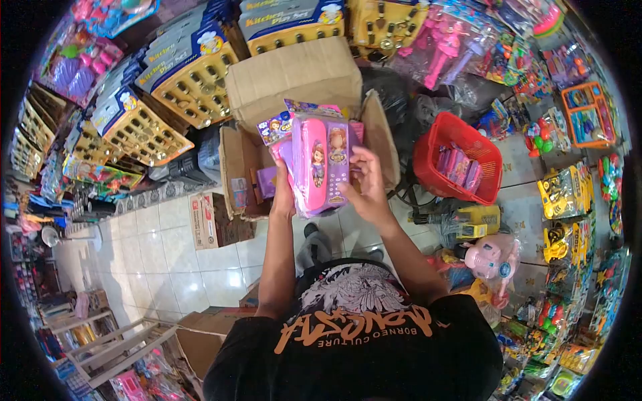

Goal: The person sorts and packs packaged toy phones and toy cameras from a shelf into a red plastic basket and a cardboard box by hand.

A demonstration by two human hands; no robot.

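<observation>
A pink and purple toy phone (pixel 317 164) in clear plastic wrap is held upright above an open cardboard box (pixel 294 79). My left hand (pixel 283 190) is wrapped round its left edge. At the right side, my right hand (pixel 366 187) has its fingers spread and bent, with the thumb close to the phone's lower right; whether it touches the wrap is hard to tell. Behind the phone, more purple packages (pixel 267 182) lie in the box, partly hidden by it and by my hands.
A red basket (pixel 491 164) with several small purple packs stands right of the box. Kitchen play sets (pixel 194 87) hang or stand at the upper left. A smaller carton (pixel 217 220) sits on the tiled floor, a wooden rack (pixel 110 347) at the lower left. Toys line the right side.
</observation>
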